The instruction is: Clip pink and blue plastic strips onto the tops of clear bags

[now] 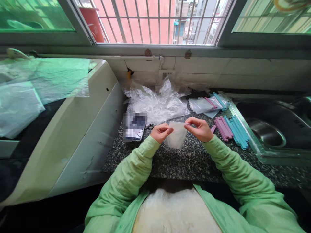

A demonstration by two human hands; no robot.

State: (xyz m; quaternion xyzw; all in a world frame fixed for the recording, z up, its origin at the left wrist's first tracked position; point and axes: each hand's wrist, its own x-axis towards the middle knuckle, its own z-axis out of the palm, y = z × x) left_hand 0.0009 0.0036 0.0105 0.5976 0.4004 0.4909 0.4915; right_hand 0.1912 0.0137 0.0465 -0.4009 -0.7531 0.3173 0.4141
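Pinching small clear bag (177, 135) (empty) with both hands (181, 129).

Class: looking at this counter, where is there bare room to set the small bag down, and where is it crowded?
Bare granite counter lies below both hands, toward the near edge. Crowded: crumpled plastic behind, sealing sticks beside the sink.

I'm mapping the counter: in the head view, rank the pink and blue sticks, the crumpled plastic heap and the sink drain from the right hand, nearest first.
From the right hand:
1. Pink and blue sticks, just right of it.
2. Crumpled plastic heap, behind, toward the window.
3. Sink drain, far right.
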